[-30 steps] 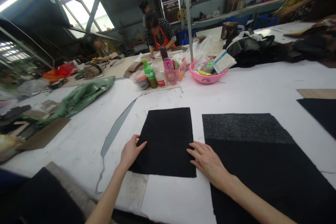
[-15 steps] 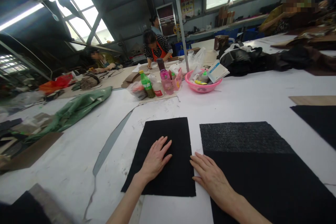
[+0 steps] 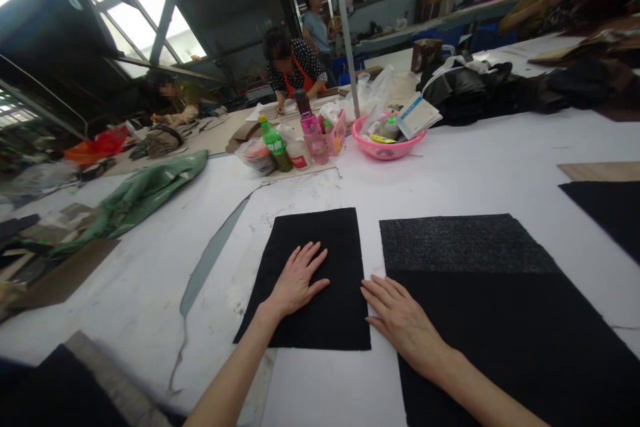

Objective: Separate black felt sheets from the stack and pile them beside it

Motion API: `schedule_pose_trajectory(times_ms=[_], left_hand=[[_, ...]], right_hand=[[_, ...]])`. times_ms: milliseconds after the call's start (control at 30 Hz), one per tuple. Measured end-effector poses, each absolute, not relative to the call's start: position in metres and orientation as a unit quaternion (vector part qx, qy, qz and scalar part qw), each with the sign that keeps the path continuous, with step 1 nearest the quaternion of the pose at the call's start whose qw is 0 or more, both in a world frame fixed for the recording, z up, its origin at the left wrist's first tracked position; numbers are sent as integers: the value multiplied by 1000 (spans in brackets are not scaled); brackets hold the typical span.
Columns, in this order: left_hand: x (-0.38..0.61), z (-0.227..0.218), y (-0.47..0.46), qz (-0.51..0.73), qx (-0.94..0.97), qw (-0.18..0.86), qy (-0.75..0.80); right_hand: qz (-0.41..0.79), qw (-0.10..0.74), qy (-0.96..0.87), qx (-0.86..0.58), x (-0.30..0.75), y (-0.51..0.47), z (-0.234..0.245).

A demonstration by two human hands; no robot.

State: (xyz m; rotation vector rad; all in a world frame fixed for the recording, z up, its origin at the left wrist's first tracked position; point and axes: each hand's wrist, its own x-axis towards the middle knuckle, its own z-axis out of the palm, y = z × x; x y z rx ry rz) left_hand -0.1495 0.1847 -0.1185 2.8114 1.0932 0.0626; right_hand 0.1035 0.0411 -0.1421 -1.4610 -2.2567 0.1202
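A black rectangular sheet of fabric-like material lies flat on the white tabletop. My left hand rests palm down on it, fingers spread. At its right edge, my right hand lies with fingers extended and the tips touching the border; the heel of that hand is over a larger black piece. This larger piece has a speckled dark grey band along its far end. A narrow strip of white table shows between the two pieces.
Beyond are a pink basin of supplies, a green bottle and a pink basket near a metal pole. Green sheeting lies left, another black piece right. A co-worker leans over the far table.
The view has tilted down slightly, so the table appears higher. Both hands keep nearly the same places on the black sheet. In the background, a standing person has come into fuller view.
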Motion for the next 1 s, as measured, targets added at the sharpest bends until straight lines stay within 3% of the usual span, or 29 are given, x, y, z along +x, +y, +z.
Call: schedule_pose_trajectory(times_ms=[1000], left_hand=[[-145, -104, 188, 13, 944, 27, 328]], right_hand=[[-1, 207, -826, -525, 103, 44, -142]])
